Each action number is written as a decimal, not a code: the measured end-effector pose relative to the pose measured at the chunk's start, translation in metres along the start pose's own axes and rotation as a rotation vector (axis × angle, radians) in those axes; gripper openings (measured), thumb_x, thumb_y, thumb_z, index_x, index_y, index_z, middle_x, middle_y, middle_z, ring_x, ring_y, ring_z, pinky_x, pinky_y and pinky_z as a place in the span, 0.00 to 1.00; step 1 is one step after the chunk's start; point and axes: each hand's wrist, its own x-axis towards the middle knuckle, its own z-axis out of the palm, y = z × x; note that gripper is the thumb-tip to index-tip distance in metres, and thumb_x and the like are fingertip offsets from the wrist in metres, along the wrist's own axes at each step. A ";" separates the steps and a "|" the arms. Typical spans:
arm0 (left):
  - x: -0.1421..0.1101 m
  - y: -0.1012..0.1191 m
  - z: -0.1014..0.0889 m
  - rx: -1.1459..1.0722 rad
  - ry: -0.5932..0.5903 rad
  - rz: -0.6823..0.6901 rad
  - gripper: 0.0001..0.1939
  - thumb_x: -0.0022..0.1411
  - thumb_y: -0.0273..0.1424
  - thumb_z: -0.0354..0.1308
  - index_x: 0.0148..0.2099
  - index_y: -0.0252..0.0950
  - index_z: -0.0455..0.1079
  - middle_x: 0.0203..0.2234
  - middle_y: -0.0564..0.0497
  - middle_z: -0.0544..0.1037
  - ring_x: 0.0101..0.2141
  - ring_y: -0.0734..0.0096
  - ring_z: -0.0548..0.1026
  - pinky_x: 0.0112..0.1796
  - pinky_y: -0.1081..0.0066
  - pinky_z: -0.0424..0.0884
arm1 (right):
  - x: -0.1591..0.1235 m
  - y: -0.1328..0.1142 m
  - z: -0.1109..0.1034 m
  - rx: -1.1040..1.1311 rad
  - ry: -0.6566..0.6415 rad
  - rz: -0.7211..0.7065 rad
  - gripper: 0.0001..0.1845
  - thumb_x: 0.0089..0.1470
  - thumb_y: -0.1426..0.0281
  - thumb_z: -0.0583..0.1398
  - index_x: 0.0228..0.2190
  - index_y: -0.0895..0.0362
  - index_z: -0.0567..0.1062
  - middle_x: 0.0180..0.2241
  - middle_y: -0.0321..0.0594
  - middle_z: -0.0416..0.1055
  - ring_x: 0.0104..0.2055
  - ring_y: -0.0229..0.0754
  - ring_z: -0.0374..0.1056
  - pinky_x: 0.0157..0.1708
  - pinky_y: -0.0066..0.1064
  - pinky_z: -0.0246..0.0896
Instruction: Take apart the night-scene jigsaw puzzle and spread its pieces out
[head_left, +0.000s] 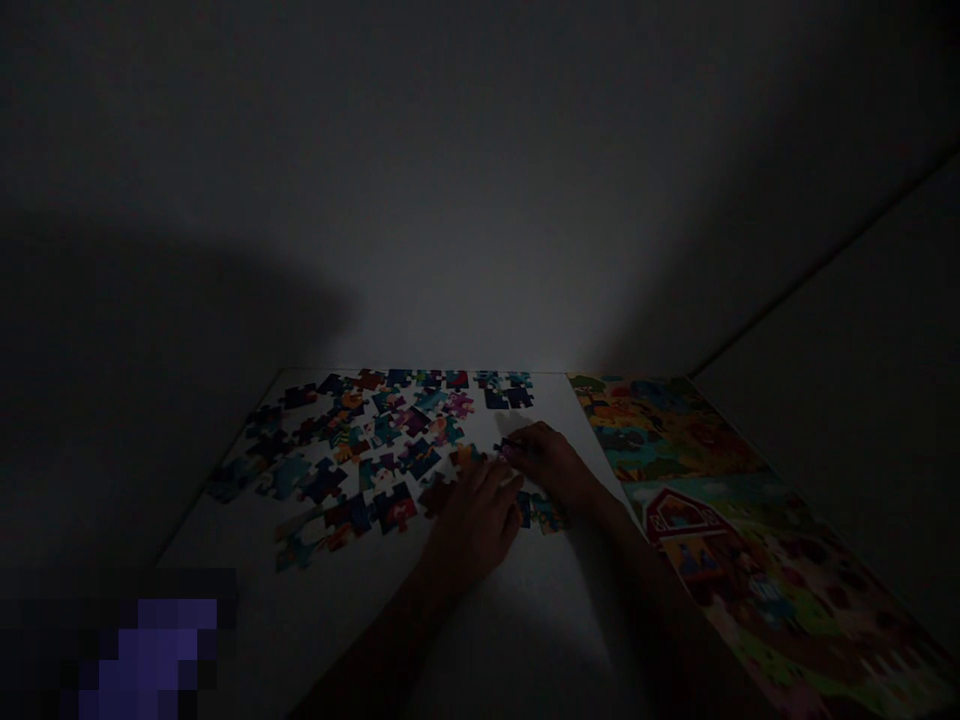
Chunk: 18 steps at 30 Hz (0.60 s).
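Observation:
The scene is very dim. Several loose jigsaw pieces point(375, 440) lie spread on a white table point(300, 620). My left hand point(476, 520) rests palm down on the table with fingers curled over pieces near the middle. My right hand point(551, 460) sits just beyond it, fingertips pinched on a small dark puzzle piece point(508, 447). A few joined pieces point(544, 512) lie between and under the two hands.
A large colourful farm picture with a red barn point(679, 515) lies along the table's right side. A plain wall rises behind the table's far edge. A blurred purple patch point(157, 650) sits at the lower left.

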 end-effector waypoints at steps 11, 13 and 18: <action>0.000 -0.002 0.000 0.006 -0.053 -0.059 0.17 0.69 0.30 0.51 0.57 0.32 0.69 0.56 0.41 0.74 0.58 0.55 0.68 0.61 0.51 0.63 | -0.001 0.003 -0.001 0.024 -0.036 0.003 0.17 0.59 0.58 0.60 0.43 0.55 0.80 0.37 0.43 0.74 0.40 0.45 0.70 0.43 0.36 0.64; 0.000 -0.002 0.000 0.024 -0.045 -0.078 0.17 0.69 0.31 0.51 0.57 0.32 0.70 0.57 0.41 0.73 0.59 0.54 0.67 0.62 0.50 0.61 | -0.001 0.002 -0.002 0.036 -0.049 0.009 0.17 0.59 0.57 0.60 0.43 0.55 0.80 0.37 0.42 0.74 0.39 0.44 0.70 0.42 0.36 0.64; -0.001 -0.002 0.000 0.053 -0.017 -0.109 0.19 0.68 0.33 0.53 0.58 0.33 0.68 0.57 0.40 0.72 0.60 0.52 0.66 0.62 0.48 0.61 | -0.001 0.003 -0.002 0.069 -0.044 0.009 0.17 0.58 0.56 0.61 0.39 0.54 0.80 0.36 0.41 0.75 0.39 0.44 0.69 0.42 0.36 0.63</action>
